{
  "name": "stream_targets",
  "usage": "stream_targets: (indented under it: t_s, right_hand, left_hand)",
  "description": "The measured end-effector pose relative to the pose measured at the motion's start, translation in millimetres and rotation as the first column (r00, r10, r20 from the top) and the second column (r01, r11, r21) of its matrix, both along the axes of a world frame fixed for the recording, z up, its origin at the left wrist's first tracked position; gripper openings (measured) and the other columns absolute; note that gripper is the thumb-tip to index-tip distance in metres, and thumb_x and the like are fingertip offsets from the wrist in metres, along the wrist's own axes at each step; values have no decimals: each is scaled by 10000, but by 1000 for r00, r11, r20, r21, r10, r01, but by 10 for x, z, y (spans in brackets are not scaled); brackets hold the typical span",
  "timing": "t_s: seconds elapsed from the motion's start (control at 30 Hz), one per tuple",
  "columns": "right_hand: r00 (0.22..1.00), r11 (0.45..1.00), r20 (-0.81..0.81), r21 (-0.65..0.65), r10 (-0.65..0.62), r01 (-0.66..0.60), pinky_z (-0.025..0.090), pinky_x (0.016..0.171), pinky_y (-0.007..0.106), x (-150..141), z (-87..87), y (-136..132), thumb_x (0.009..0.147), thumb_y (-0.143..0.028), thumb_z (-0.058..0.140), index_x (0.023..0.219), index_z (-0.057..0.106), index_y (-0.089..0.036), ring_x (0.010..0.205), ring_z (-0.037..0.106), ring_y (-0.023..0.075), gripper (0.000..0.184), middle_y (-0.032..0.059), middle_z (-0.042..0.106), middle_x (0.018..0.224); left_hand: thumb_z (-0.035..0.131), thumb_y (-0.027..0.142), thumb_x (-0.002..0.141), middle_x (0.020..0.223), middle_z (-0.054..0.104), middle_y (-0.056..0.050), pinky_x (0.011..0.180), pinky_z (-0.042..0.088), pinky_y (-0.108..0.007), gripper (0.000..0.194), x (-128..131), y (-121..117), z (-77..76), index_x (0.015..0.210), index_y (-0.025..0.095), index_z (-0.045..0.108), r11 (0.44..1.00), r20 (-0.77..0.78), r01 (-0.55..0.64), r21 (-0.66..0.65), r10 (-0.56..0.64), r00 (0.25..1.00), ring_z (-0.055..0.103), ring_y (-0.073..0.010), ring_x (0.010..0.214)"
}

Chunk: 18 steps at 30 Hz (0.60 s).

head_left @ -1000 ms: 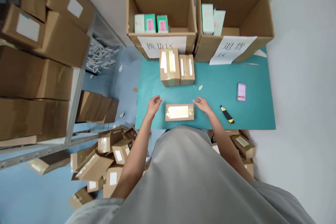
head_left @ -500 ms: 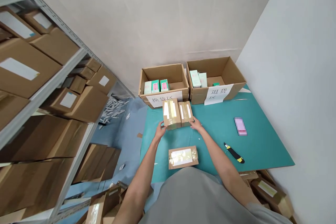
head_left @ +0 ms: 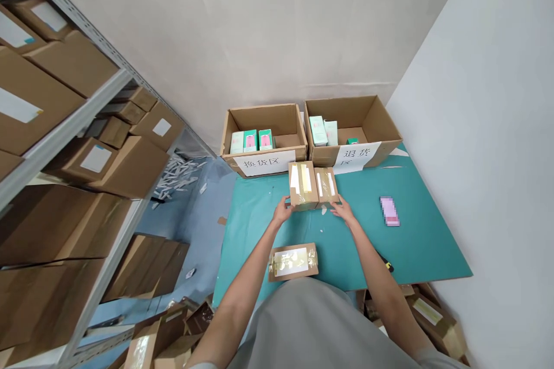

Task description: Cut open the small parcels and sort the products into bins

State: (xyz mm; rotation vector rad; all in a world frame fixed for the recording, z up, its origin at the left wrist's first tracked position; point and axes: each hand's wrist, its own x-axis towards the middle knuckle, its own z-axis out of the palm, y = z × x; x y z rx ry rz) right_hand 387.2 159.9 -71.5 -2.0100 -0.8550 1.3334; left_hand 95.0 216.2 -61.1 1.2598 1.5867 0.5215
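Note:
Two taped cardboard boxes sit side by side in front of the open cartons, squeezed between my hands. My left hand (head_left: 283,210) holds the outer left side of the larger cardboard box (head_left: 308,198), near its front corner. At the outer right side of the smaller cardboard box (head_left: 325,195), my right hand (head_left: 343,209) presses with its fingers partly extended. Both boxes carry white labels under clear tape. Closer to my body, a third taped cardboard box (head_left: 293,271) lies on the green table (head_left: 255,213), touched by neither hand.
Behind stand two open cartons, a left one (head_left: 225,137) and a right one (head_left: 381,121), with small product boxes inside. A pink pixelated item (head_left: 390,211) lies right. My forearm partly covers a utility knife (head_left: 388,265). Shelves (head_left: 104,101) with boxes line the left; a wall borders the right.
My hands have slid the two side-by-side boxes to the right along the front of the cartons. My right forearm now covers most of the utility knife. The view has shifted slightly.

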Motion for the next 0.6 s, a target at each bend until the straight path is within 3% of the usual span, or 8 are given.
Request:
stream_targets:
  t_s: [0.13, 0.27, 0.43, 0.6]
  right_hand:
    - [986, 998, 158, -19, 59, -56, 663, 1084, 393, 347, -27, -236, 1009, -336, 766, 1746, 496, -148, 1276, 824, 284, 807, 166, 827, 1420]
    - [922, 986, 360, -139, 140, -96, 519, 1263, 425, 832, -75, -814, 894, -268, 857, 1550, 706, -110, 1493, 689, 356, 691, 243, 742, 1544]
    - [821, 925, 495, -368, 283, -96, 572, 1137, 430, 1266, -142, -1646, 776, -241, 949, 1378, 789, -94, 1368, 748, 420, 640, 301, 794, 1384]
    - [709, 887, 592, -449, 383, -105, 586, 1077, 418, 1272, -245, -2074, 886, -238, 857, 1350, 765, -74, 1325, 758, 404, 500, 339, 722, 1462]
  left_hand:
    - [900, 334, 852, 1288, 841, -223, 1123, 610, -517, 664, 146, -80, 38, 1458, 160, 693, 999, -8, -38, -1, 38, 999, 805, -406, 1263]
    - [867, 369, 894, 1543, 715, -276, 1268, 503, -540, 661, -127, -471, 13, 1494, 162, 682, 995, -23, -102, 14, 102, 994, 666, -433, 1498]
    - [807, 559, 916, 1560, 695, -292, 1317, 453, -592, 699, -785, -1216, -95, 1447, 114, 713, 976, -93, -214, 38, 217, 972, 688, -436, 1454]
    - [700, 651, 978, 1491, 740, -284, 1297, 477, -572, 638, -1102, -1792, -195, 1326, 120, 761, 973, -69, -224, -62, 219, 973, 654, -423, 1503]
